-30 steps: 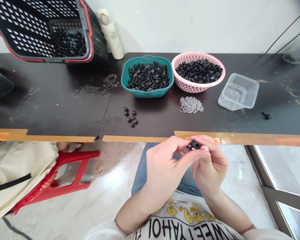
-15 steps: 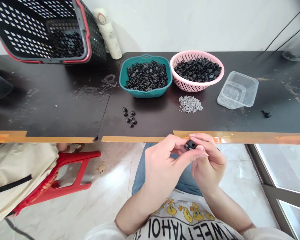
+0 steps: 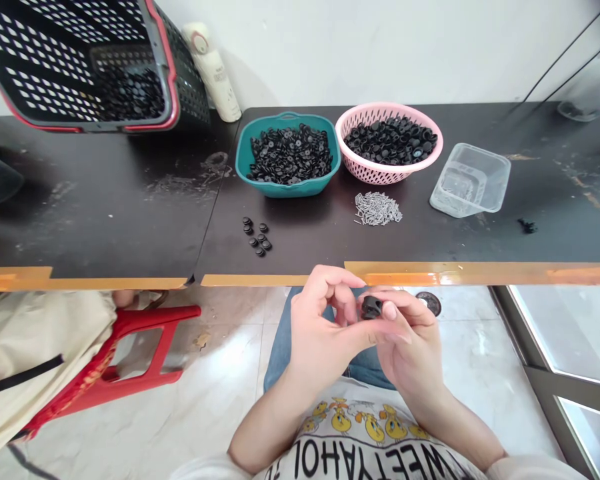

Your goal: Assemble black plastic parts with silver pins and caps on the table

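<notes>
Both hands meet just in front of the table's near edge, around a small black plastic part with a recess in its side. My right hand pinches this part, its thumb against the right side and its fingers behind. My left hand is at the left side of the part, thumb stretched beneath it, fingers curled and index finger raised. How firmly the left fingertips touch the part is hard to see. Beyond the hands lie a heap of small silvery metal pieces and several round black pieces.
At the back stand a teal basin and a pink basket of black pieces. A clear plastic box is to the right. A large dark basket and white bottle stand back left; a red stool is below.
Both hands have come slightly lower with the black part, which has turned. My left index finger has lifted off it. A round dark object on the floor now shows beside my right hand.
</notes>
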`<state>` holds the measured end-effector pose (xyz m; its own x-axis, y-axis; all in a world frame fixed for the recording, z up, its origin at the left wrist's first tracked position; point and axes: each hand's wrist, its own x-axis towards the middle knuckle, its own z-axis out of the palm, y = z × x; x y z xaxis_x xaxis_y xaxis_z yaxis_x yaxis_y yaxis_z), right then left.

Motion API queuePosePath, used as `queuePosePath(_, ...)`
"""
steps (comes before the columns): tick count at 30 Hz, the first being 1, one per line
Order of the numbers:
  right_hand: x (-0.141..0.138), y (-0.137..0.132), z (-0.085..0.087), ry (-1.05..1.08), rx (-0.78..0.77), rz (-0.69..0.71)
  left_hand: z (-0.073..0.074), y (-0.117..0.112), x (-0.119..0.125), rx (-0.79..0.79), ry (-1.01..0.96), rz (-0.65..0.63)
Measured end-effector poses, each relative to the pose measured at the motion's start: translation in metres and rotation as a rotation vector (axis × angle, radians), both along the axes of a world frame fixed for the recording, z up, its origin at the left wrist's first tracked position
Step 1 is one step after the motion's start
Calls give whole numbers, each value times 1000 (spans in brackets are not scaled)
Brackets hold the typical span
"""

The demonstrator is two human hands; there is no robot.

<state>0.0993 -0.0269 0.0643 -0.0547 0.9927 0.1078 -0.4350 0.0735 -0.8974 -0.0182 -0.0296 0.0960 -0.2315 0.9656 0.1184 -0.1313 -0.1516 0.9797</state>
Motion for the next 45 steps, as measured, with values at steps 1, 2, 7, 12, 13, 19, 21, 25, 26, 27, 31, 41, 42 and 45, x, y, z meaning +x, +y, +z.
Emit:
queuePosePath(1,0,-1,1,4,-4,7,-1,0,0,7,-14,-15)
queuePosePath(2,1,-2,2,2,-7,14,-3,0,-1,13,-29,-31)
queuePosePath(7,6,-5,3,-30,17,41,-6,1,-1,59,-41,-64)
queuePosePath(12,9,-4,4,-17,-26,168,-4,3,-1,86,-26,-26)
queuePosePath(13,10,-3,5,-14,-50,181,-4,3,-1,74,-19,-25)
queuePosePath(19,13,7,7,86,-172,340,-2,2,-1,26,76,-34)
queuePosePath(21,13,11,8,152,-188,427,-1,2,-1,22,103,-42)
queuePosePath(25,14,15,11,175,-201,470,1,5,-2,24,171,-34)
queuePosePath(26,14,14,11,153,-187,435,1,5,-3,27,185,-29)
queuePosePath(27,14,14,11,126,-167,392,0,6,-3,31,192,-23)
queuePosePath(31,12,10,10,33,-51,232,-8,7,-6,107,149,-16)
queuePosePath(41,12,0,4,-136,114,-34,-27,8,-12,300,108,-170)
queuePosePath(42,13,-1,2,-176,148,-67,-27,8,-11,309,106,-171)
queuePosePath(45,18,-3,-4,-317,284,-147,-25,8,-11,322,102,-163)
